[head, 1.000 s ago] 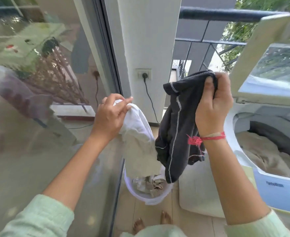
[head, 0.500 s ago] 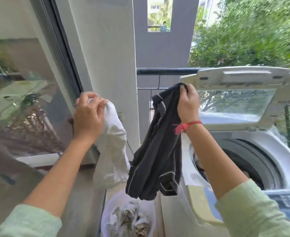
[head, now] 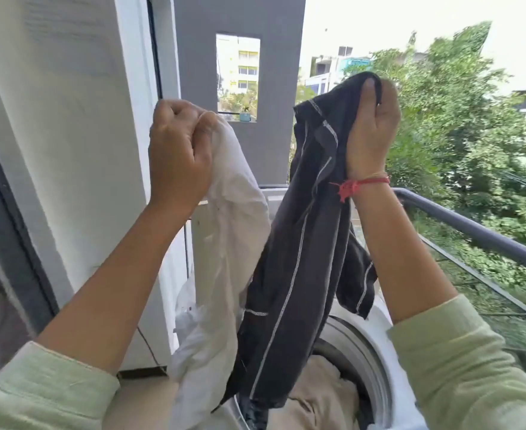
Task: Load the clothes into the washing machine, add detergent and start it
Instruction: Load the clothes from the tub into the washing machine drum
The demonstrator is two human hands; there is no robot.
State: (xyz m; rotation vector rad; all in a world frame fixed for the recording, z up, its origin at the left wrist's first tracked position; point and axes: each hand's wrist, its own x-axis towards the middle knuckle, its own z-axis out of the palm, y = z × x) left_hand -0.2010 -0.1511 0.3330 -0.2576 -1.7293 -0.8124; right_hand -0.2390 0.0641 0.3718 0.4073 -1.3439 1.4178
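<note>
Head camera view, looking down over two raised forearms in pale green sleeves. A white garment [head: 224, 243] is gripped at its top edge by the left hand [head: 178, 150], whose fingers are closed into a fist around the cloth; the fabric hangs down below and to the right of that hand. A dark grey garment [head: 302, 259] with light stitching is clenched at its top by the right hand [head: 372, 135], and it is draped down along the inside of that wrist, where a red thread bracelet [head: 361, 184] is tied. Both garments are held side by side above the open drum of the washing machine [head: 376, 361], where beige clothing [head: 317, 398] is already seen. A grey balcony railing [head: 472, 231] is seen at right.
</note>
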